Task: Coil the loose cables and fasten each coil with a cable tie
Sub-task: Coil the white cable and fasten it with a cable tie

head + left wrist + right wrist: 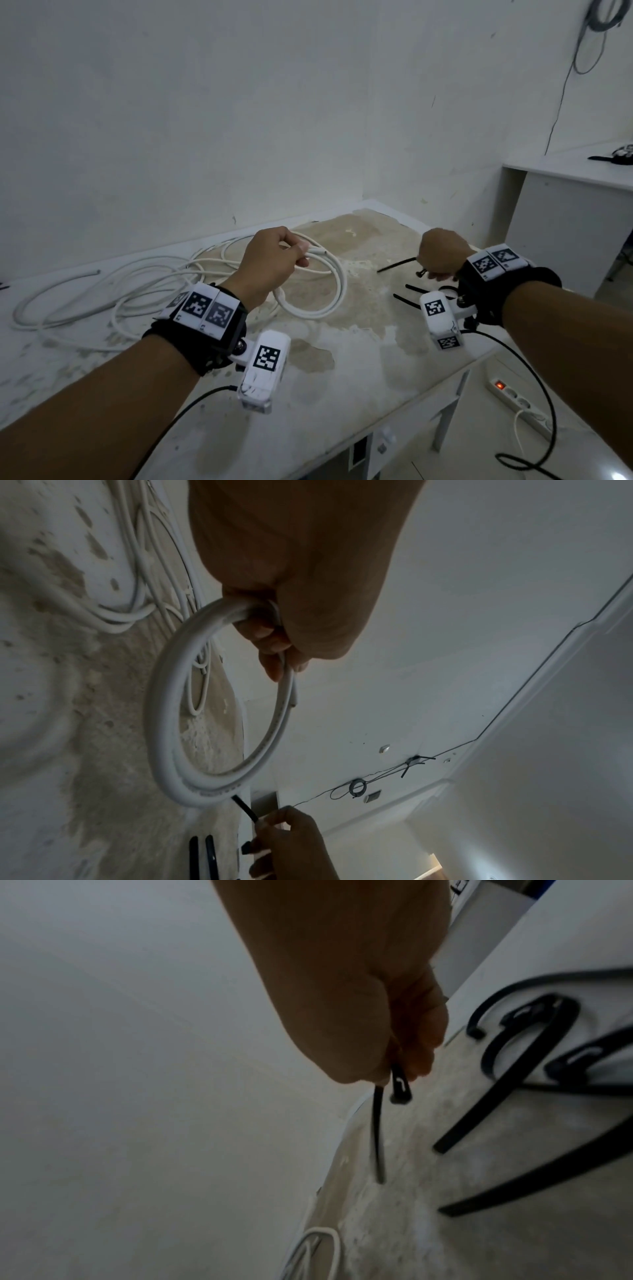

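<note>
Left hand gripping white coil, right hand pinching black cable tie, tail aimed leftward at coil, well apart.

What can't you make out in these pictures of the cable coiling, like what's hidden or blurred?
- Where the white coil crosses inside the left hand: covered by curled fingers in the head and left wrist views.
- How the right hand pinches the black cable tie: the hand's back hides it in the head view; the right wrist view is dark and blurred.
- How many spare ties lie on the table: overlapped, cut by the frame edge.
</note>
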`<state>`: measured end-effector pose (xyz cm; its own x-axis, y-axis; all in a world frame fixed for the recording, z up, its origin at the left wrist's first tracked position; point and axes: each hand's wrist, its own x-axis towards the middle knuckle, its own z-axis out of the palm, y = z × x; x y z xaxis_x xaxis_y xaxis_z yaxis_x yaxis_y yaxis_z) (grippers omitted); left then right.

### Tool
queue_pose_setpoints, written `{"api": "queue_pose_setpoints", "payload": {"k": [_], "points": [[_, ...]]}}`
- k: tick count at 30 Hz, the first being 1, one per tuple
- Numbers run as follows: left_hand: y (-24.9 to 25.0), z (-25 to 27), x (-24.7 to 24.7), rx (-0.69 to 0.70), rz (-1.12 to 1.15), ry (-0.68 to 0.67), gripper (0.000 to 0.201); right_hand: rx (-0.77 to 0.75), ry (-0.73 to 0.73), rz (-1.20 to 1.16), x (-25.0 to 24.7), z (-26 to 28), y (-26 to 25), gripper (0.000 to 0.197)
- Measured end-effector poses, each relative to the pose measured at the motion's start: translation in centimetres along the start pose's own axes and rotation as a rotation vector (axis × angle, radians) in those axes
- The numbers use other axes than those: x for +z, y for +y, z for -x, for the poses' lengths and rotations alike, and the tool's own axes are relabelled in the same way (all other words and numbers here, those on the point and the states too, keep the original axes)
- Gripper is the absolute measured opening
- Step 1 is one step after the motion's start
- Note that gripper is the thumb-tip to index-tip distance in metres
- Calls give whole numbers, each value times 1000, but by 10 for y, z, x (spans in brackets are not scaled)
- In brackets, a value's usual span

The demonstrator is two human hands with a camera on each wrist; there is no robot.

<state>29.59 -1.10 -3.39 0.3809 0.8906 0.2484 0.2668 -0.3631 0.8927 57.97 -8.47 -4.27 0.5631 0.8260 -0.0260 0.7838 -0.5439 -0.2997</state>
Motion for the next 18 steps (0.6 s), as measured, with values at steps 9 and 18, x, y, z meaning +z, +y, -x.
{"api": "queue_pose_setpoints", "payload": {"k": [9,18], "points": [[-18,-3,-37,-38,22,50,16,-204,-201,-1034,14,-3,-83,8],[-35,-7,-111,-26,70,160,17,-461,-196,-1148,25,-1,-217,19]]}}
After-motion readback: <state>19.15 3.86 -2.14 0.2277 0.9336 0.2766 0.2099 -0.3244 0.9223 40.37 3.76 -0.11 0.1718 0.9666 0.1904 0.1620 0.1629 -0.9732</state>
